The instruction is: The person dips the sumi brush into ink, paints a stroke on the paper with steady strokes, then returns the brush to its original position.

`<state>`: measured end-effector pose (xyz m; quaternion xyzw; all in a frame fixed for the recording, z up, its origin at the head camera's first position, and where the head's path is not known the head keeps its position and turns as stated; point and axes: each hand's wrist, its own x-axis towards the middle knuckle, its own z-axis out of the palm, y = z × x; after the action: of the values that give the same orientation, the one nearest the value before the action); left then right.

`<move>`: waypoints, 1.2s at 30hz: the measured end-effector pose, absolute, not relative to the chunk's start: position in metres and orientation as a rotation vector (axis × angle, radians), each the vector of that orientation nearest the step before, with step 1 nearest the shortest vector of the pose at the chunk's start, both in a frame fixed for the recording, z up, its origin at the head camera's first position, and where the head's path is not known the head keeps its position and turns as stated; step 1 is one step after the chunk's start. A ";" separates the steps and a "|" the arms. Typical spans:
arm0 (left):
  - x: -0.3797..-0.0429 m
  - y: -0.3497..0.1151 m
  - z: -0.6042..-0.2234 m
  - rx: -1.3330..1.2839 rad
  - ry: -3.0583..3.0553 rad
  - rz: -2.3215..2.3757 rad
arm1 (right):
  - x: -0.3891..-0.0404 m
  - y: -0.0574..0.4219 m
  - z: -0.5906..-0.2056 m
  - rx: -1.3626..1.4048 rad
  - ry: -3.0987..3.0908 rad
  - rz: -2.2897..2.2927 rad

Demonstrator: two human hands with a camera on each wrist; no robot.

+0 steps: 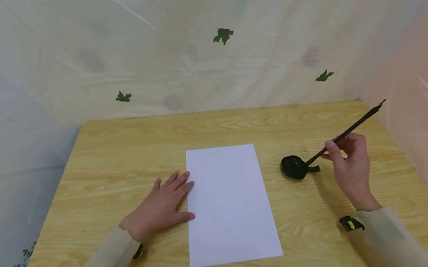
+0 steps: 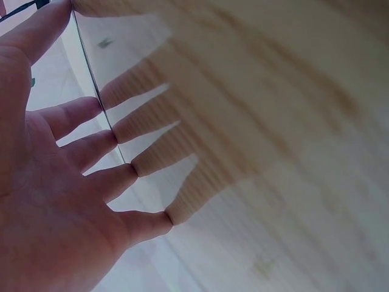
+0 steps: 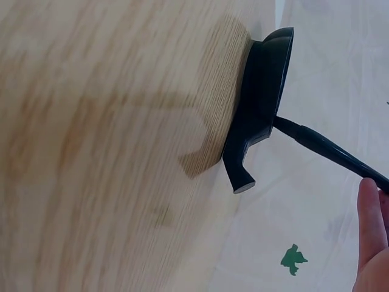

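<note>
A blank white sheet of paper [image 1: 229,207] lies lengthwise on the table. My left hand [image 1: 160,207] rests flat at its left edge, fingers spread, with the fingertips and thumb tip along that edge. From below, the left wrist view shows the palm [image 2: 55,194] raised and the fingertips pressed down. On the right, my right hand [image 1: 351,170] pinches a dark writing brush [image 1: 357,124] partway along its handle. The brush slants, its lower end at a small black dish [image 1: 292,168] with a short stub handle. Against the dish's rim [image 3: 281,73], the bristles are hidden inside.
The wood-grain table [image 1: 119,149] ends at a pale hanging cloth [image 1: 189,65] with green leaf or bird shapes, which also closes in both sides. Dark wrist straps [image 1: 351,224] sit at the sleeves.
</note>
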<state>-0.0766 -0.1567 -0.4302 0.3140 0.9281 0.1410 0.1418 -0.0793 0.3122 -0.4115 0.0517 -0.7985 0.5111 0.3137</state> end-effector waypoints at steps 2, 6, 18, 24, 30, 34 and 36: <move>-0.076 -0.157 -0.430 0.906 2.679 0.403 | -0.079 0.312 -0.410 0.134 -2.115 1.326; -0.076 -0.158 -0.429 0.916 2.686 0.395 | -0.077 0.311 -0.407 0.131 -2.121 1.298; -0.077 -0.159 -0.428 0.929 2.676 0.388 | -0.076 0.305 -0.404 0.190 -2.096 1.314; -0.078 -0.161 -0.425 0.929 2.644 0.405 | -0.075 0.307 -0.408 0.160 -2.131 1.267; -0.079 -0.161 -0.421 0.918 2.637 0.400 | -0.073 0.307 -0.405 0.169 -2.114 1.260; -0.080 -0.160 -0.422 0.932 2.653 0.394 | -0.071 0.306 -0.407 0.160 -2.129 1.265; -0.080 -0.159 -0.422 0.941 2.657 0.393 | -0.069 0.307 -0.408 0.148 -2.134 1.248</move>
<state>-0.0803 -0.1595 -0.4224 0.3271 0.9234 0.1365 0.1473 -0.0693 0.3070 -0.4076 0.0566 -0.8144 0.4764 0.3266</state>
